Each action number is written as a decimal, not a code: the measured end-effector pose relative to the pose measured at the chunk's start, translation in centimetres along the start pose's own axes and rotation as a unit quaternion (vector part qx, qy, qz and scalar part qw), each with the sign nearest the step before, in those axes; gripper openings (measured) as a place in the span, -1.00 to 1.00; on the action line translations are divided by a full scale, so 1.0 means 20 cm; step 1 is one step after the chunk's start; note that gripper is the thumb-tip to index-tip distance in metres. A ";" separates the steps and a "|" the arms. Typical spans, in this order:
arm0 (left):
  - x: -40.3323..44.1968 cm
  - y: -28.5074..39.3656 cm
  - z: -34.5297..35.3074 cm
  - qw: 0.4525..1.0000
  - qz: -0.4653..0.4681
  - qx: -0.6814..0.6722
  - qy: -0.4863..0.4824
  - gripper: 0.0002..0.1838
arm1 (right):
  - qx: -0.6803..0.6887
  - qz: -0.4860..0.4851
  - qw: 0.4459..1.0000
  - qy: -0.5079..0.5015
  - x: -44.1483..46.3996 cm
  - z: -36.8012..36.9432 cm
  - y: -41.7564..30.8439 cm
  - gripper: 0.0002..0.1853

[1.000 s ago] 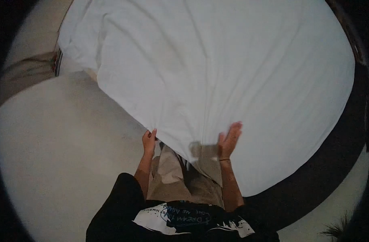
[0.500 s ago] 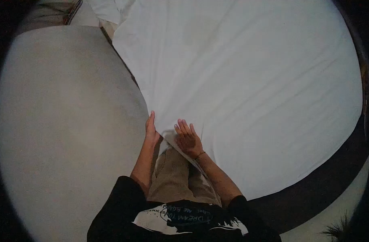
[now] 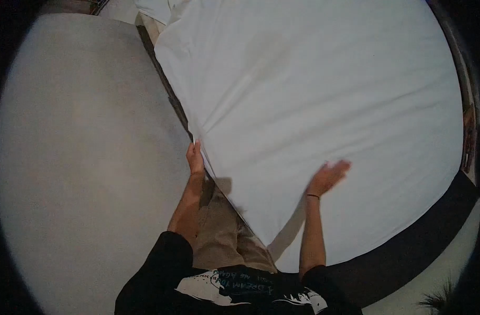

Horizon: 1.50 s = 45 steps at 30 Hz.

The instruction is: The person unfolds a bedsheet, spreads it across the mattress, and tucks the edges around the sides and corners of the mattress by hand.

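Observation:
A white bed sheet [image 3: 303,94] covers the bed, with long creases fanning out from its left edge. At that edge my left hand [image 3: 195,158] is closed, its fingers pinching the sheet's border. My right hand [image 3: 329,177], wearing a thin dark wristband, is over the lower right part of the sheet. Its fingers are stretched out and slightly blurred, with nothing in them. Whether its palm touches the cloth or hovers just over it, I cannot tell.
The dark bed base [image 3: 413,244] curves along the lower right. Left of the bed lies a pale grey floor [image 3: 88,157]. My legs in brown trousers [image 3: 216,231] stand against the bed's edge. A dark spiky tuft [image 3: 440,298] shows at the bottom right.
My right hand has swept right across the sheet, away from my left hand. My left hand stays at the edge. The creases have shifted, and the sheet's near edge lies straighter.

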State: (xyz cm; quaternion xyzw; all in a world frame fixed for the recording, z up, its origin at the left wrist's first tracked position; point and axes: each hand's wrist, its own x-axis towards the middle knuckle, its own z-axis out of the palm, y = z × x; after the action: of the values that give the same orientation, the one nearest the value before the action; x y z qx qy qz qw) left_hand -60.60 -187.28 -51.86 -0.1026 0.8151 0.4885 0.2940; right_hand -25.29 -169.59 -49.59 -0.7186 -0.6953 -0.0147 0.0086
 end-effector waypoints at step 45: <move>0.43 1.51 -0.20 0.986 0.160 0.043 0.028 -0.66 | 0.193 -0.031 0.971 -0.137 -0.04 -0.88 -0.48 -0.32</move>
State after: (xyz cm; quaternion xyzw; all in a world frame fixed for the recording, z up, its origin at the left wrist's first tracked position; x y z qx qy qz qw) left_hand -82.75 -174.51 -33.25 0.0283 0.8489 0.4911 0.1935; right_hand -35.03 -170.74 -32.12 -0.6769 -0.7011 0.2181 0.0519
